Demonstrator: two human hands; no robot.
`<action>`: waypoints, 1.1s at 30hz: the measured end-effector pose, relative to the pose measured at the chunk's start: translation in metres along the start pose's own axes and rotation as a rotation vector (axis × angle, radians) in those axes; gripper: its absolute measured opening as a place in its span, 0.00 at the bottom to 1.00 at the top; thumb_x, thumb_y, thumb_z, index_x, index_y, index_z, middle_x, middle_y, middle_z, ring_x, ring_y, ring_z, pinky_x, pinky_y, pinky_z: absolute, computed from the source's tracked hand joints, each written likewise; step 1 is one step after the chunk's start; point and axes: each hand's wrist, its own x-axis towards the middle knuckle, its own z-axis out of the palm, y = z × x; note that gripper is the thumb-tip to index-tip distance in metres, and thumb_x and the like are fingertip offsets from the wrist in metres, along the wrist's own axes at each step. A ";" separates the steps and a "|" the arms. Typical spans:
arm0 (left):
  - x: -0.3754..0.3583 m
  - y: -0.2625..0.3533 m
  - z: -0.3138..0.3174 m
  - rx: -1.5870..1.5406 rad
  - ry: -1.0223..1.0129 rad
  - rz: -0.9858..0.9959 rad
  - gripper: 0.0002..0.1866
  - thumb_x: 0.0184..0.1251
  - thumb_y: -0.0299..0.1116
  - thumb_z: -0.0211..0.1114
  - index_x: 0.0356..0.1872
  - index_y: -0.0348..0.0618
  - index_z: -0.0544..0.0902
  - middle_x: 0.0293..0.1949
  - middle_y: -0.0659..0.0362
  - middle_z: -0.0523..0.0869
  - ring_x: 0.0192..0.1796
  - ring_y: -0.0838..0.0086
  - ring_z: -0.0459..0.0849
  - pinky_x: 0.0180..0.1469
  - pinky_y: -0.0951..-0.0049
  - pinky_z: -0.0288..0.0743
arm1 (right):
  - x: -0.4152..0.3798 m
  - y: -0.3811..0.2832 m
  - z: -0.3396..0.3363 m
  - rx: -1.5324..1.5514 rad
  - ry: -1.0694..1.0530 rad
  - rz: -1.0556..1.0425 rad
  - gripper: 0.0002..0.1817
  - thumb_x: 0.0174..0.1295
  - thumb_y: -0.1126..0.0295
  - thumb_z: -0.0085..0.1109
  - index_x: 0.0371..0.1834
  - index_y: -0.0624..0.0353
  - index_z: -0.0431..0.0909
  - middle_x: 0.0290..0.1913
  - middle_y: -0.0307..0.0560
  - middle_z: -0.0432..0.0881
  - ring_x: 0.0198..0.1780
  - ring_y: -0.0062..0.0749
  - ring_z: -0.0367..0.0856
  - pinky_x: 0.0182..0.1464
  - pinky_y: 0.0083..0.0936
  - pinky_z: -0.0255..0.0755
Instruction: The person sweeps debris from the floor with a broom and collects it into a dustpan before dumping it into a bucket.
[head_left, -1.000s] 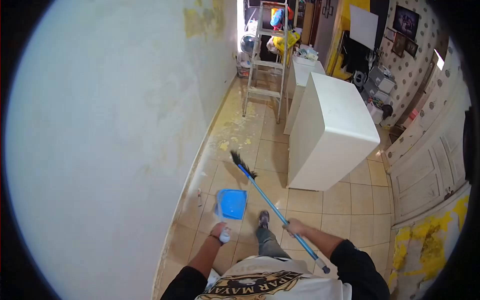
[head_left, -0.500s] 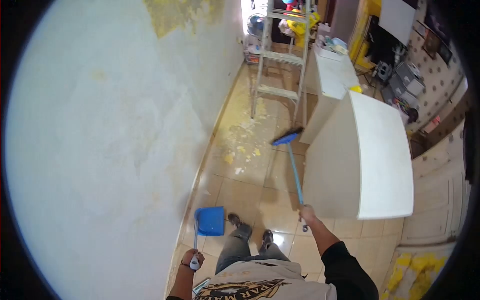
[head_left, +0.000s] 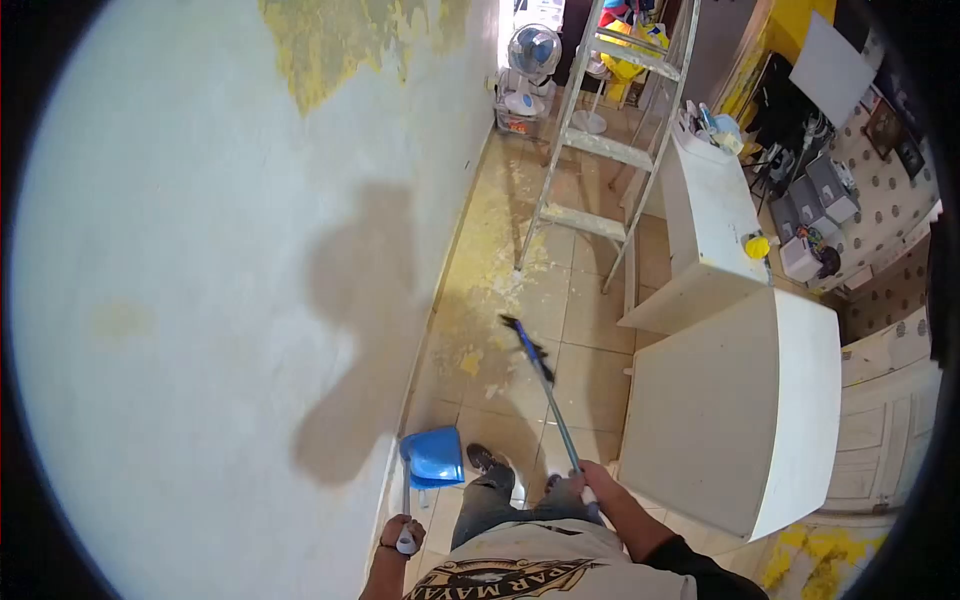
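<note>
My left hand grips the white end of a long-handled blue dustpan, whose pan rests low by the wall base, just left of my feet. My right hand holds the shaft of a blue broom. Its dark bristle head reaches forward over the tiled floor, close to a scatter of yellow and white paint flakes.
A scraped white wall with yellow patches runs along the left. A white cabinet stands close on the right, another white unit behind it. An aluminium stepladder straddles the passage ahead, a fan beyond it.
I have walked forward along the wall toward the ladder. The broom head swung from the right, near the cabinet, to the left over the flakes. The dustpan came along at my left side.
</note>
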 end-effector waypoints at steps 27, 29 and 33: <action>0.046 0.005 0.170 -0.113 -0.146 -0.109 0.11 0.53 0.32 0.51 0.18 0.35 0.71 0.18 0.59 0.68 0.24 0.75 0.69 0.29 0.76 0.68 | 0.079 -0.233 0.029 -0.759 0.164 -0.047 0.09 0.59 0.64 0.45 0.25 0.55 0.65 0.13 0.41 0.64 0.12 0.32 0.65 0.13 0.31 0.60; 0.049 0.020 0.176 -0.123 -0.043 -0.151 0.08 0.50 0.30 0.53 0.17 0.39 0.69 0.17 0.59 0.68 0.22 0.74 0.69 0.26 0.76 0.69 | 0.031 -0.217 0.045 -0.563 0.276 0.061 0.10 0.60 0.64 0.45 0.25 0.56 0.64 0.13 0.39 0.63 0.11 0.30 0.63 0.12 0.29 0.58; 0.050 0.038 0.179 -0.002 -0.103 -0.133 0.10 0.51 0.32 0.50 0.16 0.38 0.69 0.17 0.59 0.69 0.21 0.74 0.70 0.25 0.77 0.68 | -0.033 -0.194 0.079 -0.676 0.249 -0.027 0.13 0.61 0.62 0.43 0.24 0.58 0.65 0.13 0.38 0.63 0.10 0.25 0.59 0.12 0.24 0.57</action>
